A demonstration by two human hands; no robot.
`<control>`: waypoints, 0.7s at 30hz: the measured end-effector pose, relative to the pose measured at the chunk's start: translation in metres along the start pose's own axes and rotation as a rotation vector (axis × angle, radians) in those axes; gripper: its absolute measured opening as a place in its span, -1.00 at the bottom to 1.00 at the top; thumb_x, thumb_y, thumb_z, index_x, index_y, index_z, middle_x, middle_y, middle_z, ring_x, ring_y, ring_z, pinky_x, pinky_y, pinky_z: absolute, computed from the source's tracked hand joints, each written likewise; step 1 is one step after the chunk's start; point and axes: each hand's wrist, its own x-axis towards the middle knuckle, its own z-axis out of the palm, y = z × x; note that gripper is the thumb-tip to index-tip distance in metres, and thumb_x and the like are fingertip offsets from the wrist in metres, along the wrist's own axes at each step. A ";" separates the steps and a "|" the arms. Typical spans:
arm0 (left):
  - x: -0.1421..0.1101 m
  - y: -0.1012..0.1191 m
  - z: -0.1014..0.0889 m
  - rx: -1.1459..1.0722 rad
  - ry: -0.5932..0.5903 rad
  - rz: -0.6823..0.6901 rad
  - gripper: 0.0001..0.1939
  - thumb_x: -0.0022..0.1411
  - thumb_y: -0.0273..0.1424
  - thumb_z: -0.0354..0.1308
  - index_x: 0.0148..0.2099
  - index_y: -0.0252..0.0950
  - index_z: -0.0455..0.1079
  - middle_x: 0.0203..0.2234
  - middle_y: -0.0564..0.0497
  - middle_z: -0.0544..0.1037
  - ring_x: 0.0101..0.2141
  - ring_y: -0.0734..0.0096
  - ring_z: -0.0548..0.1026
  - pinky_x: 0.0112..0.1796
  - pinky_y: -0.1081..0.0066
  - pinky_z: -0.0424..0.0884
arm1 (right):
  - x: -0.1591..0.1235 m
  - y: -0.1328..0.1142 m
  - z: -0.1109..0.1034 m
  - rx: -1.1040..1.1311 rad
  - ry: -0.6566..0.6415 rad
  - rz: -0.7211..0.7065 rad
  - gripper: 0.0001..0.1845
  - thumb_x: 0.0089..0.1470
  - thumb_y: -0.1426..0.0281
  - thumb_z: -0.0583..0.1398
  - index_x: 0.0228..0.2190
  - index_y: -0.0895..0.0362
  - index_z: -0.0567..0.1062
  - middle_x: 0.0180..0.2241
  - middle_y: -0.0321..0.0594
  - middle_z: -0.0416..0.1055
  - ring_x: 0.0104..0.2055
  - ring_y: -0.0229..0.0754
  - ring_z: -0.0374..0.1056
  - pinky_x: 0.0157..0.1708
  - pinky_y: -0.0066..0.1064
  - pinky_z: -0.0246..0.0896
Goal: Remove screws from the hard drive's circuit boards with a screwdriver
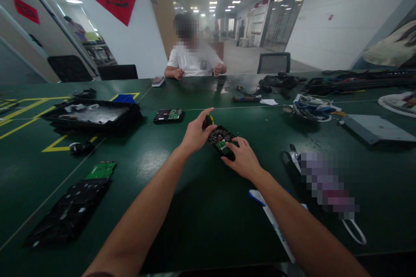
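Note:
A black hard drive (219,135) with a green circuit board lies at the middle of the table, turned at a slant. My left hand (196,133) is at its far left side, thumb and index finger closed around a short black-and-yellow tool handle (211,119), which looks like a screwdriver; its tip is hidden. From the near right, my right hand (244,158) grips the drive, with its thumb at the near edge and the fingers over the circuit board.
Another drive (168,116) lies farther left. A black tray (94,114) and black panels with a green board (69,207) are on the left. On the right are coiled cables (312,108), a grey metal box (378,127) and a blurred pouch (325,181). A person (195,58) sits opposite.

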 end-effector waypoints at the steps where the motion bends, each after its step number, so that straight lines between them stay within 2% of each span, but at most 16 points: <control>1: 0.000 0.000 0.000 0.000 0.001 -0.001 -0.35 0.23 -0.42 0.23 0.34 -0.10 0.23 -0.25 -0.01 0.53 -0.26 0.31 0.51 -0.10 0.25 0.44 | 0.000 0.000 0.000 0.003 -0.002 0.003 -0.46 0.14 0.12 0.24 0.09 0.10 0.46 0.17 0.00 0.24 0.27 0.13 0.07 0.24 0.01 0.09; 12: 0.000 -0.002 -0.001 0.032 0.002 0.033 -0.35 0.24 -0.43 0.23 0.34 -0.10 0.22 -0.27 0.01 0.53 -0.29 0.34 0.50 -0.13 0.28 0.44 | 0.000 0.002 0.004 -0.010 0.031 -0.026 -0.45 0.14 0.11 0.25 0.08 0.14 0.47 0.14 0.03 0.24 0.24 0.15 0.10 0.22 -0.01 0.13; 21: 0.001 -0.004 -0.002 0.110 0.026 0.082 -0.35 0.23 -0.44 0.23 0.34 -0.10 0.21 -0.30 0.04 0.51 -0.32 0.37 0.49 -0.15 0.28 0.47 | 0.000 0.005 0.007 0.004 0.047 -0.034 -0.45 0.12 0.10 0.27 0.07 0.10 0.48 0.14 0.01 0.25 0.24 0.17 0.10 0.21 0.03 0.15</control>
